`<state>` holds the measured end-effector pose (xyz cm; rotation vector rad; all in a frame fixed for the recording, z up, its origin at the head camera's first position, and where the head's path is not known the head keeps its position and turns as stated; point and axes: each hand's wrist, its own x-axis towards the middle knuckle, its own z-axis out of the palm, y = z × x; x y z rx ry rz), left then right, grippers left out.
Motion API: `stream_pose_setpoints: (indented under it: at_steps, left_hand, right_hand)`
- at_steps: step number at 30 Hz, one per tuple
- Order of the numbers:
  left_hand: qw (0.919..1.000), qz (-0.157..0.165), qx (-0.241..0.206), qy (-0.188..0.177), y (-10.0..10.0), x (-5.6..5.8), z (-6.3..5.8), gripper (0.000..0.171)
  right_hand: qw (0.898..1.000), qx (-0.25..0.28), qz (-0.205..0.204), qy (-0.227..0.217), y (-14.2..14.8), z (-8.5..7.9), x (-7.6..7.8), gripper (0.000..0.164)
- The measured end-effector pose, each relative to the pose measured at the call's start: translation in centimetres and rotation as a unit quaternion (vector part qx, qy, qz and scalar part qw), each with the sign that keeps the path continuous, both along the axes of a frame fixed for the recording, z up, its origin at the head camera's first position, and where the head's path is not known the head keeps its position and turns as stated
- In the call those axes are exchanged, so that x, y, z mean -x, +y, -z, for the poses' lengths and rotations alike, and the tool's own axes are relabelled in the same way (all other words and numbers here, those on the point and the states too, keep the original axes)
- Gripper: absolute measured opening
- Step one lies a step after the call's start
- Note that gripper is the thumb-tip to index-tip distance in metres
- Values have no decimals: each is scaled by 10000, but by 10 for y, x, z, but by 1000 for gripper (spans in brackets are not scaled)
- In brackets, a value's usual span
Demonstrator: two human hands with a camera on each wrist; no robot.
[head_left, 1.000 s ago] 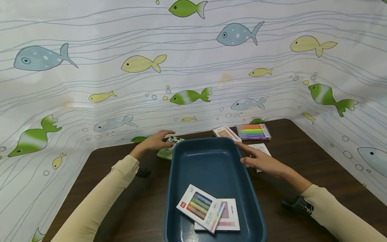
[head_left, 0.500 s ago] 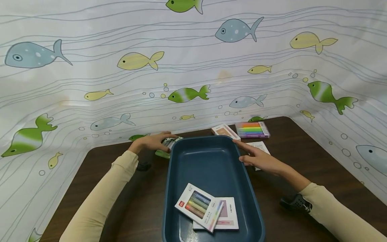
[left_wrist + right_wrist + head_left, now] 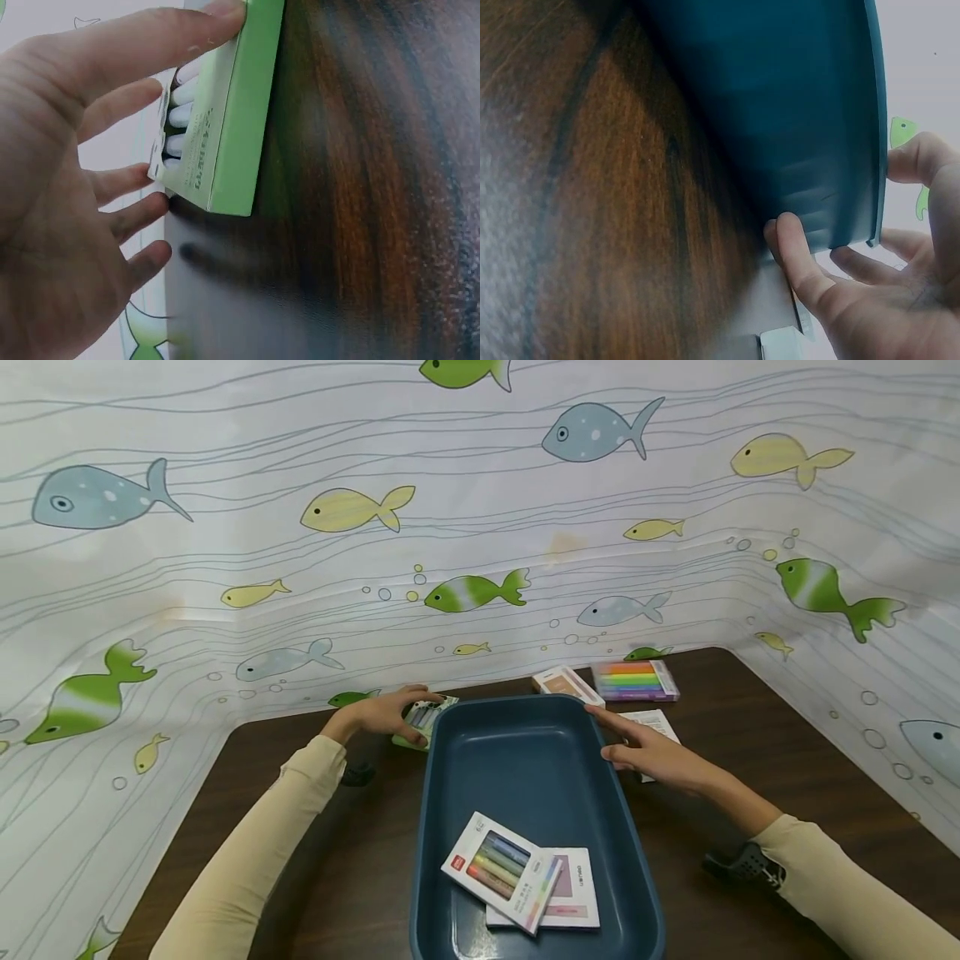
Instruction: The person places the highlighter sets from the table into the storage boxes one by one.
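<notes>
Beyond the tray's far left corner, a green box with a window showing pale sticks lies on the table; it also shows in the head view as a green box. My left hand grips it, thumb on its near edge and fingertips along the opposite one. The dark blue tray stands lengthwise in front of me. My right hand rests against its far right corner. In the right wrist view, the thumb touches the rim and other fingers lie along the outer wall.
Inside the tray, a box of coloured pens overlaps a white and pink box. Behind it lie a white and tan box, a pack of rainbow markers and a white packet. Fish-patterned cloth rises behind the table.
My left hand has come down onto the green box, its thumb and fingers closing on its edges. The right hand stays at the tray's corner. The head view shifts slightly.
</notes>
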<state>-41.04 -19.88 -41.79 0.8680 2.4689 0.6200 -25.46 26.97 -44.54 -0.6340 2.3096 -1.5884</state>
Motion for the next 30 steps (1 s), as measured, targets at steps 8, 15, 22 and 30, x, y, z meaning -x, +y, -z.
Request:
stream_pose_setpoints:
  at_steps: [8, 15, 22, 30]
  left_hand:
    - [9996, -152, -203, 121, 1, -5, -1, 88]
    - [9965, -554, -529, 332, 4, -15, -6, 90]
    - [9914, -1059, -556, 533, -1, -17, -9, 82]
    - [9795, -1699, -1039, -300, -6, -16, -5, 74]
  right_hand:
    - [10000, -11, -24, 20, 1, -2, -1, 70]
    - [10000, -47, 5, 43, 1, -1, 0, 69]
    - [10000, -15, -38, 57, 0, -1, 0, 70]
    - [10000, 47, -64, 47, 1, 0, 0, 70]
